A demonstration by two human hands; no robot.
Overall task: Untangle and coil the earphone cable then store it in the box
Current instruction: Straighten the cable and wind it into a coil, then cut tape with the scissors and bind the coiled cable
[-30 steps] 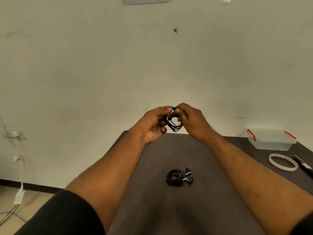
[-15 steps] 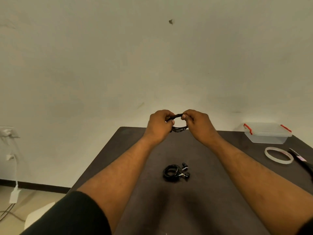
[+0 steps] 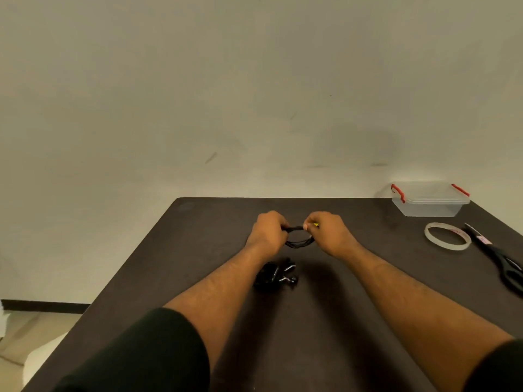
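A coiled black earphone cable (image 3: 299, 242) is held between both hands above the dark table (image 3: 198, 250). My left hand (image 3: 267, 232) pinches its left side and my right hand (image 3: 328, 233) pinches its right side, with loops hanging below the fingers. A second black earphone bundle (image 3: 276, 275) lies on the table just in front of the hands, partly hidden by my left forearm. The clear plastic box (image 3: 430, 200) with red clips stands at the far right corner with its lid on.
A roll of clear tape (image 3: 447, 236) lies flat at the right, and black scissors (image 3: 503, 264) lie beside it near the right edge. A pale wall rises behind the table. The floor shows at the lower left.
The view has tilted down, so the hands sit lower in the frame and over the table. The coil has been drawn wider between the two hands.
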